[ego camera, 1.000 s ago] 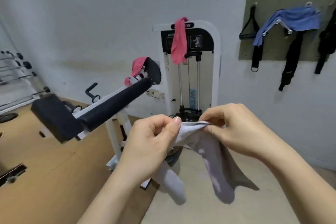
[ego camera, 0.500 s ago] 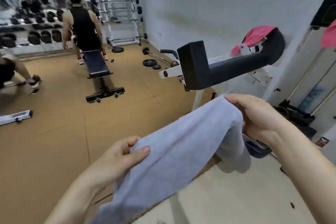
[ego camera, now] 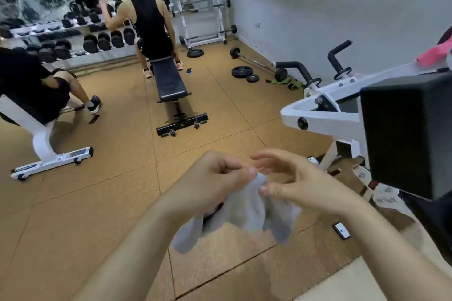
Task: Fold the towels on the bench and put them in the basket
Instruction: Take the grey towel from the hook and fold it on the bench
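The hands have drawn together since half a second ago; the towel (ego camera: 247, 212) hangs bunched between them, above the floor (ego camera: 110, 215). The left hand (ego camera: 215, 178) pinches its top; the right hand (ego camera: 300, 186) splays its fingers, thumb on cloth, grip unclear. Likely light and limp: best held by the corners.

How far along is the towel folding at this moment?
Done: nothing visible; no basket or folded towel is in view. In hand: the left hand pinches the top of a grey towel, which hangs bunched; the right hand touches it with its thumb. Left: folding it, basketing it, and the pink towel on the machine.
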The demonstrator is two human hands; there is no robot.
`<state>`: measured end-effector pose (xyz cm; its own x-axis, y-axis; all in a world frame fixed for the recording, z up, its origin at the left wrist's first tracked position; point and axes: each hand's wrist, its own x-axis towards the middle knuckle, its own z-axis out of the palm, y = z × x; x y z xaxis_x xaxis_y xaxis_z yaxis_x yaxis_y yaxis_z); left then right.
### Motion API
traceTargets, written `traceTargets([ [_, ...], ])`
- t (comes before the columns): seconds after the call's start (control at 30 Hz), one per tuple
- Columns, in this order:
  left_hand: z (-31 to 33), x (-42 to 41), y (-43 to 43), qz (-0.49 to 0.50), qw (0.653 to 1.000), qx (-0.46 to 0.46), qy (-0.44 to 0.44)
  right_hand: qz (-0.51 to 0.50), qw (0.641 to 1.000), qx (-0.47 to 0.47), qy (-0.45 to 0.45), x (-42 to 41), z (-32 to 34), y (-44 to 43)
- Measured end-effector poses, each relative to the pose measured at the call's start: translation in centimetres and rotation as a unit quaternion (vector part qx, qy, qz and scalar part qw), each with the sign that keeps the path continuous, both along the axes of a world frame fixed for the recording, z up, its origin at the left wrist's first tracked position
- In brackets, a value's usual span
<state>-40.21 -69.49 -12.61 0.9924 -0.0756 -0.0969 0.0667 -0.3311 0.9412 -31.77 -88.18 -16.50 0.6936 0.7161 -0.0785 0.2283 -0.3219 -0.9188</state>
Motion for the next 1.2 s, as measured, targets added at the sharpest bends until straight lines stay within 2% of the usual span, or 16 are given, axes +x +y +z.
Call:
traceTargets([
  [0.1,0.9,6.3,3.1,-0.056,0.997,0.043,-0.037,-0.029,0.996,0.082,0.016,4.0,-0.2,4.7],
  [0.2,0.4,13.3,8.9,-0.056,0.982,0.165,-0.074,-0.110,0.985,0.116,0.065,8.9,0.0,8.0],
  [0.33,-0.6,23.0,18.1,-0.111,0.960,0.256,-0.012,-0.245,0.946,0.175,0.116,16.8,1.5,11.4],
  [0.37,-0.7,25.2,20.2,-0.102,0.971,0.217,-0.002,-0.282,0.929,0.203,0.127,18.6,2.2,12.1],
  [0.43,-1.0,29.8,24.1,-0.049,0.998,0.023,-0.013,-0.337,0.890,0.259,0.166,22.3,3.2,13.3],
  [0.5,-1.1,34.2,26.2,-0.017,0.979,-0.204,-0.025,-0.352,0.892,0.240,0.149,25.4,4.5,14.1],
  [0.53,-0.9,36.5,26.6,-0.013,0.966,-0.256,-0.030,-0.349,0.915,0.177,0.100,27.2,4.9,14.5],
  [0.63,0.5,43.0,24.8,-0.075,0.965,-0.248,-0.044,-0.283,0.959,0.004,-0.010,31.0,6.9,16.3],
  [0.77,3.0,50.0,19.5,-0.208,0.960,-0.144,-0.119,-0.237,0.970,0.052,0.005,35.7,7.4,19.6],
  [0.83,3.7,53.5,16.8,-0.180,0.955,-0.058,-0.231,-0.325,0.942,0.019,-0.081,38.9,7.1,20.6],
  [0.9,3.6,57.1,15.2,-0.153,0.948,-0.070,-0.269,-0.449,0.876,-0.039,-0.173,42.2,7.0,20.3],
  [0.97,2.7,60.4,14.4,-0.215,0.949,-0.121,-0.198,-0.518,0.829,-0.009,-0.212,44.9,7.4,19.0],
  [1.0,2.0,62.0,14.3,-0.280,0.944,-0.090,-0.152,-0.540,0.812,0.020,-0.220,46.2,7.7,18.0],
  [1.07,0.1,65.0,14.0,-0.419,0.902,0.064,-0.084,-0.592,0.769,0.088,-0.224,48.8,8.0,15.3],
  [1.13,-2.0,68.1,13.2,-0.452,0.876,0.145,-0.082,-0.635,0.725,0.121,-0.237,50.9,8.2,12.1],
  [1.2,-2.7,71.3,11.8,-0.424,0.898,0.095,-0.068,-0.672,0.686,0.125,-0.249,52.5,8.4,8.8],
])
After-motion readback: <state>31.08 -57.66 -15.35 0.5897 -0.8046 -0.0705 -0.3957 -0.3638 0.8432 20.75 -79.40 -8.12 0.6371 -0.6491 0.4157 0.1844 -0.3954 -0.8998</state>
